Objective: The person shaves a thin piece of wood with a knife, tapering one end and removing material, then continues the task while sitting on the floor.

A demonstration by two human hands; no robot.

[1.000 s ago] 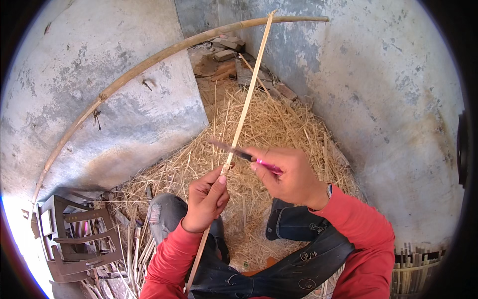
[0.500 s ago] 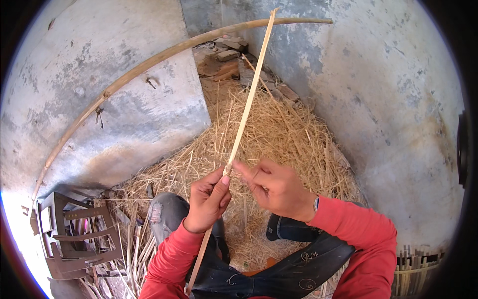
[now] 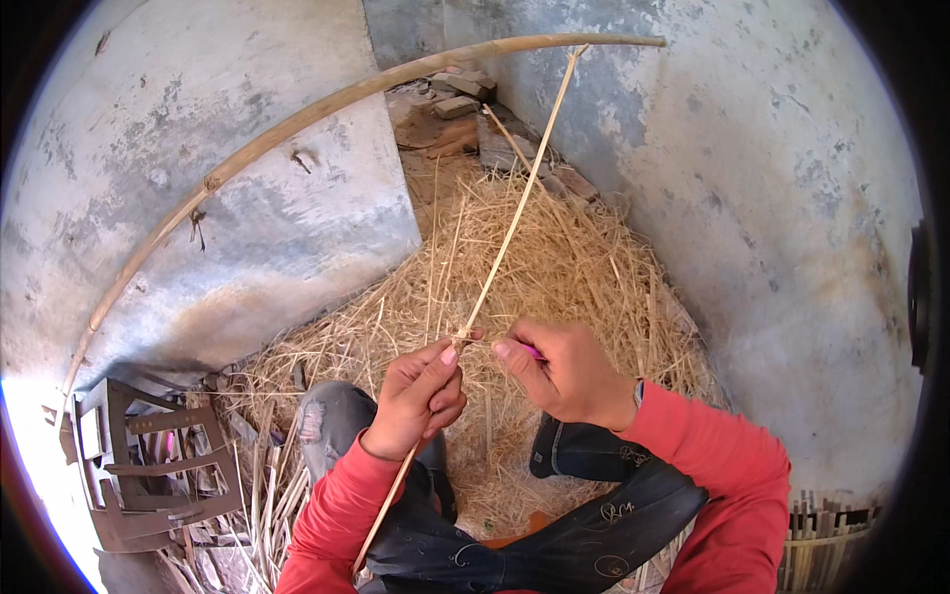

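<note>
A long, pale bamboo strip (image 3: 522, 206) slants up from my lap toward the far wall. My left hand (image 3: 414, 398) is closed round it, thumb on top, at a rough joint in the strip. Just right of that joint, my right hand (image 3: 574, 376) is closed on a small tool with a pink handle (image 3: 532, 351). Only a bit of the pink shows; the rest is mostly hidden by the fingers, so its kind cannot be made out. The strip's lower end passes under my left wrist and along the left forearm.
Shavings (image 3: 554, 257) heap on the floor ahead. A curved bamboo pole (image 3: 297, 124) arches across the far left. A broken dark chair frame (image 3: 163, 465) and split sticks (image 3: 267, 505) lie at left. Bricks (image 3: 460, 94) sit in the far corner, beside a worn wall (image 3: 772, 198).
The strip's far end has swung to the right, and its narrower side now shows. My right hand has shifted slightly right, and the pink handle has come into sight.
</note>
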